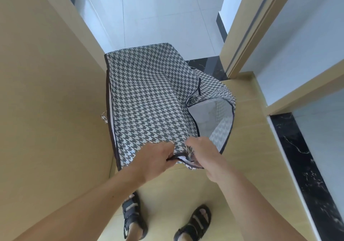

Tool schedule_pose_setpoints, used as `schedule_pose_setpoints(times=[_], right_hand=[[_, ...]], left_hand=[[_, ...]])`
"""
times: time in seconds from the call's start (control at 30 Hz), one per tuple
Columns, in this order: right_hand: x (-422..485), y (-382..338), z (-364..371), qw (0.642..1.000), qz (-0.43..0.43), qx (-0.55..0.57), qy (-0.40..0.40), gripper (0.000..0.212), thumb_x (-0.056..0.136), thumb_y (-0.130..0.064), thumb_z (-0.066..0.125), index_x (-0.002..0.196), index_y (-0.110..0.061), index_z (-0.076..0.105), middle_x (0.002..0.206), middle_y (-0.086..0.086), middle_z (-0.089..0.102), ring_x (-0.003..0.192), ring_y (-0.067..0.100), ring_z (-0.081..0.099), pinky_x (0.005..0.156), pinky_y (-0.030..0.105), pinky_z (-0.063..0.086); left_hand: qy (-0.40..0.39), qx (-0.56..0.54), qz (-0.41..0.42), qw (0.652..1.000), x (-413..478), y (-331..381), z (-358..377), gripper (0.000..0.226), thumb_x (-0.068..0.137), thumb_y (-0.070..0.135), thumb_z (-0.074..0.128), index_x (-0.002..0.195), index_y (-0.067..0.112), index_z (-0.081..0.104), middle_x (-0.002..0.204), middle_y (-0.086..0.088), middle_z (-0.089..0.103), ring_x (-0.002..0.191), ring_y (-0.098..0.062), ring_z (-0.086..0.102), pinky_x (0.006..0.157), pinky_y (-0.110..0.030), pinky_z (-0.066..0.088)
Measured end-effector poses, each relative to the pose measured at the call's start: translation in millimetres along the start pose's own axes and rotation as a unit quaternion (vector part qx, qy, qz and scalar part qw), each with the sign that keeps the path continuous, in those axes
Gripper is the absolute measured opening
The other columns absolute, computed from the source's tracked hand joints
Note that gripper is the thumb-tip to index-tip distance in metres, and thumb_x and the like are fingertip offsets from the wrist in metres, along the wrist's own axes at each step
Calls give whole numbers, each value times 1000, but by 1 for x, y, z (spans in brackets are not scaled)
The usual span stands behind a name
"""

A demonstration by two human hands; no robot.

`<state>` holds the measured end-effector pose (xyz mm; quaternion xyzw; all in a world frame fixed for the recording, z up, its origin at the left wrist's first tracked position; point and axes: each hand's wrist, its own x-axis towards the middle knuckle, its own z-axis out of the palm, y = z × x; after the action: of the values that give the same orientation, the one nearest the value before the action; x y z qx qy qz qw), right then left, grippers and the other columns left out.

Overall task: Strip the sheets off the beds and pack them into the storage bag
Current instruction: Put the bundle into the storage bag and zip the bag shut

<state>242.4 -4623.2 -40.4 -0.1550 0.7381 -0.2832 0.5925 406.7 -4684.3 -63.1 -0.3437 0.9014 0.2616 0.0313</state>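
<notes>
A large storage bag (149, 99) in grey-and-white houndstooth cloth with dark piping hangs in front of me above the floor. My left hand (156, 159) grips its near edge, fingers curled round the piping. My right hand (202, 153) holds the same edge just to the right, close to the left hand. The bag's lid is partly open on the right, showing a pale lining (214, 118) inside. No sheets are in view.
A tan wooden panel (46, 92) stands close on the left and a door frame (247, 36) on the right. A black marble threshold (305, 166) runs along the right. My sandalled feet (193, 222) stand on the beige floor below the bag.
</notes>
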Motion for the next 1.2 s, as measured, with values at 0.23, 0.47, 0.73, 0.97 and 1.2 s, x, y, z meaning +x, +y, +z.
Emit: schedule_pose_setpoints(times=[0.23, 0.47, 0.73, 0.97, 1.2], right_hand=[[10, -33, 22, 936, 145, 321, -4, 34, 86, -24, 55, 115, -7, 64, 102, 15, 76, 92, 35, 73, 87, 52, 55], [3, -63, 44, 918, -56, 322, 225, 40, 80, -19, 60, 120, -22, 55, 114, 0, 56, 67, 13, 53, 57, 28, 43], [-13, -72, 28, 843, -262, 294, 366, 40, 81, -4, 60, 115, -24, 54, 134, 18, 53, 107, 23, 50, 99, 43, 46], [-20, -73, 7, 827, -409, 175, 344, 35, 84, -2, 60, 107, -29, 59, 130, 2, 55, 125, 13, 51, 94, 19, 48], [-15, -6, -6, 901, -212, 90, 368, 20, 89, -12, 62, 101, -28, 60, 94, -12, 64, 82, -3, 60, 72, 23, 51]], left_hand=[[-13, 7, 12, 1000, -11, -5, 1, 29, 93, 36, 60, 77, 23, 40, 73, 1, 55, 61, -22, 50, 57, -31, 35], [-1, -20, 45, 999, -3, 5, -4, 22, 95, 29, 52, 80, 22, 38, 77, -1, 56, 68, -26, 55, 63, -40, 46], [41, -16, 97, 994, -8, -8, -4, 33, 86, 17, 66, 73, 21, 36, 65, 4, 46, 51, -15, 37, 49, -25, 34], [23, -15, 89, 996, -5, -8, 3, 32, 90, 24, 64, 72, 21, 37, 62, 7, 45, 51, -15, 38, 51, -24, 31], [11, -97, -13, 995, 5, -10, 3, 33, 92, 31, 61, 70, 31, 35, 54, 10, 47, 50, -12, 45, 48, -28, 36]])
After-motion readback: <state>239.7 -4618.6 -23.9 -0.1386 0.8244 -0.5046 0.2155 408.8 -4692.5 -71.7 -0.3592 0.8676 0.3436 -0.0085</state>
